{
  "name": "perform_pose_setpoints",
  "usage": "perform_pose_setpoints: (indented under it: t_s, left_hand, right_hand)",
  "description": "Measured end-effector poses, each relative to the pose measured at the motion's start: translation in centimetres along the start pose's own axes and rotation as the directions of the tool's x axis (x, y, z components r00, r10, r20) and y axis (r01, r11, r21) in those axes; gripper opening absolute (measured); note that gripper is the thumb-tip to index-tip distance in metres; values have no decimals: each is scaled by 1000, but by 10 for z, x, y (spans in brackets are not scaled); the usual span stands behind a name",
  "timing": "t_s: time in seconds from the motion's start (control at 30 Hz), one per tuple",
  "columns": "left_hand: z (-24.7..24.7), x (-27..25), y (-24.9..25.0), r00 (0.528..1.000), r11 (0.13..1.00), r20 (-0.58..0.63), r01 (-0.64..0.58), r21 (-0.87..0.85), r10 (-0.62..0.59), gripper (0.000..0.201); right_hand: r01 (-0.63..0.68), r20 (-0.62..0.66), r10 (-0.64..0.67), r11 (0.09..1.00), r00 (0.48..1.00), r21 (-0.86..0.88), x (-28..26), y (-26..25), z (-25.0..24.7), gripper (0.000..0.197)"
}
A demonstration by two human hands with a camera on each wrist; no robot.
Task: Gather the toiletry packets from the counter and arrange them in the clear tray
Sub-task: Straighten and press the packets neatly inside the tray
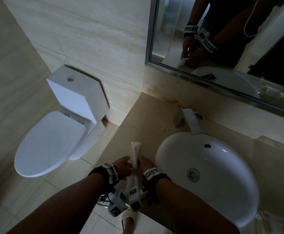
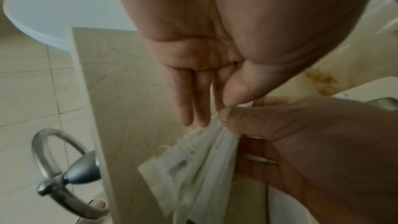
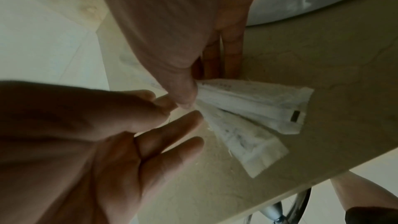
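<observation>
White toiletry packets (image 1: 135, 155) are being pinched together by the left hand (image 1: 123, 168) and the right hand (image 1: 145, 163), above the counter (image 1: 143, 115) beside the sink (image 1: 225, 168).

The head view looks steeply down over the worktop (image 1: 138, 119) and washbasin (image 1: 222, 157); both wrist views sit close, facing the worktop's front edge.

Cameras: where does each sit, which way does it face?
Head: on the head, looking down at the counter, sink, toilet; both forearms show.
Left wrist: looks along the left hand at the packets.
Right wrist: looks along the right hand at the packets.
Shared: both hands pinching the packets.
</observation>
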State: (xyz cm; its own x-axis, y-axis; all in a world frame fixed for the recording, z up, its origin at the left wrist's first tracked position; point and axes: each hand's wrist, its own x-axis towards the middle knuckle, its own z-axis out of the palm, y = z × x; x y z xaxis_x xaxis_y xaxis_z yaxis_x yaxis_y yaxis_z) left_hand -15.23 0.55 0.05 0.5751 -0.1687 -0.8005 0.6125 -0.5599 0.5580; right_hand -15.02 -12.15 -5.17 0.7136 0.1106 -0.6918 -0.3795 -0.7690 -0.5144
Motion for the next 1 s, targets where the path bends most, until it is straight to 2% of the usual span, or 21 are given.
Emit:
perform_pose_setpoints:
  t_s: [0.03,0.1,0.17,0.47,0.57,0.63,0.73,0.83,0.9,1.0]
  left_hand:
    - [0,2,0,1000,1000,-6,-9,18,9,49]
    - [0,5,0,1000,999,-7,-26,40,27,34]
    - [-1,9,1,1000,999,12,-13,31,13,30]
    - [-2,8,9,998,995,62,9,-103,-3,56]
    - [-6,8,11,992,990,127,2,-142,16,64]
    - [-11,7,14,988,986,150,-2,-168,28,70]
    - [-16,5,22,989,982,143,-14,-188,42,73]
    - [-16,0,37,990,992,110,-79,-94,89,75]
    - [-15,-6,50,993,995,63,-99,-17,100,80]
    - [-13,-12,69,992,993,-27,-119,5,120,86]
  right_hand:
    - [9,-7,-9,1000,1000,29,-2,0,-1,27]
    - [16,-25,-14,994,1000,104,-4,1,0,33]
    - [-2,-34,7,989,999,148,-6,2,0,42]
    - [-35,44,26,977,999,210,-5,7,-7,45]
    - [-31,111,13,985,994,168,-6,10,-13,24]
    - [-21,110,6,990,994,141,-10,11,-22,18]
    - [29,75,-34,997,997,65,-17,12,-35,24]
    - [66,59,-61,995,996,-76,-28,9,-49,31]
    - [106,45,-100,981,994,-162,-37,10,-58,31]
    - [136,23,-134,964,991,-227,-54,17,-75,29]
